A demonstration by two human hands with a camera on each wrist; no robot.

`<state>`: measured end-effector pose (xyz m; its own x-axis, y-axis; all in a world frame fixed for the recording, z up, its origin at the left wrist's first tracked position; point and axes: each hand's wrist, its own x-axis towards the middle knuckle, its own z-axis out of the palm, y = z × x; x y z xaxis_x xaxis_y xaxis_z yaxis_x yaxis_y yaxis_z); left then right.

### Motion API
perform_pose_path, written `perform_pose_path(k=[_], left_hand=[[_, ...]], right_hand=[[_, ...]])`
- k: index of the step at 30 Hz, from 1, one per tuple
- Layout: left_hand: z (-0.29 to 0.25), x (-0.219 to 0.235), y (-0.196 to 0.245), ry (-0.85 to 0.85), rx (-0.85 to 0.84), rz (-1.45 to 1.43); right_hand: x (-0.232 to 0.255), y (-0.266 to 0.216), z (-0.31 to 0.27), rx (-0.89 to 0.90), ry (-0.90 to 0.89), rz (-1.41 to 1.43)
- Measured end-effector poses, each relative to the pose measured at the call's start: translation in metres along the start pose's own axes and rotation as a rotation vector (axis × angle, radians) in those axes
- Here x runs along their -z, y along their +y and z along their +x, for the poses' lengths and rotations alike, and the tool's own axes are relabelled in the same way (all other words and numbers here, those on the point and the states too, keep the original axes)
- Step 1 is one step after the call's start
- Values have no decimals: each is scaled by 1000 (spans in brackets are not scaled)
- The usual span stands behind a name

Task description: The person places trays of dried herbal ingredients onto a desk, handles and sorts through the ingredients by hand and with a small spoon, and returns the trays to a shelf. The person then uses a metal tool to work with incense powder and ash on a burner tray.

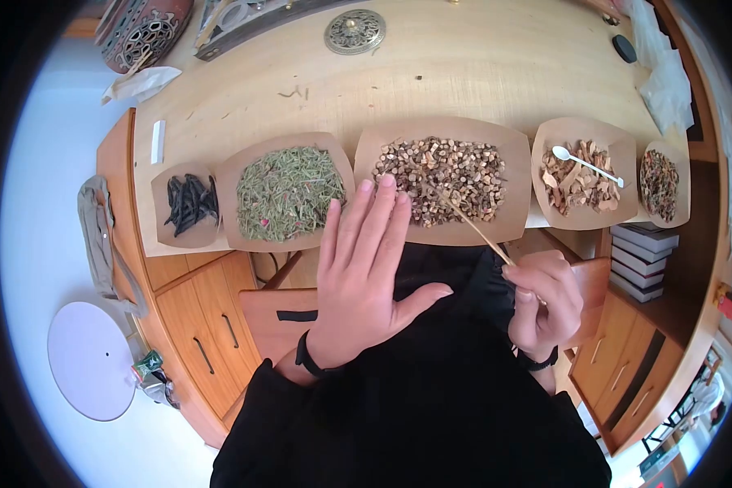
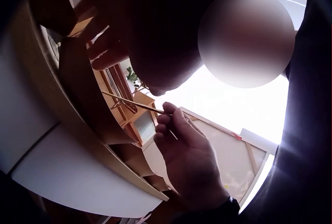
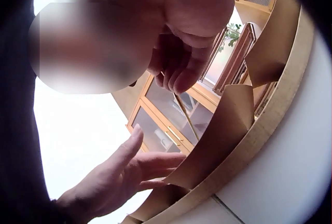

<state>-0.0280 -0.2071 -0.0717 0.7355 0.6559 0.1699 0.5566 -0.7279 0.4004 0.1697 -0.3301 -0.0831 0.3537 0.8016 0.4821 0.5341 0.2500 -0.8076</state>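
In the head view the left hand (image 1: 362,272) is held flat, fingers extended, its fingertips over the left edge of the middle paper tray (image 1: 374,154) of chopped brown stem pieces (image 1: 464,167). Whether the fingertips touch the tray is unclear. The right hand (image 1: 545,301) pinches a thin wooden stick (image 1: 481,233) between thumb and fingers, and the stick's far end lies over the pieces. The left wrist view shows the right hand (image 2: 189,156) with the stick (image 2: 135,103); the right wrist view shows the left hand (image 3: 114,182) with thumb raised.
Left of the middle tray are a tray of green herbs (image 1: 289,191) and one of dark pods (image 1: 191,203). To its right are wood chips (image 1: 577,195) with a white spoon (image 1: 590,167), and a small tray of dried bits (image 1: 659,187). A metal lid (image 1: 355,32) lies farther back.
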Motion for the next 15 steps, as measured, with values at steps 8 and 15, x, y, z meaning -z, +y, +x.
perform_pose_path(k=[8,15], left_hand=[[-12,1,-8,-13,-15,54],[-10,-6,-9,39,-7,30]], right_hand=[[-11,7,5,-96,-44,39],[-16,4,8,-73,-85,83]])
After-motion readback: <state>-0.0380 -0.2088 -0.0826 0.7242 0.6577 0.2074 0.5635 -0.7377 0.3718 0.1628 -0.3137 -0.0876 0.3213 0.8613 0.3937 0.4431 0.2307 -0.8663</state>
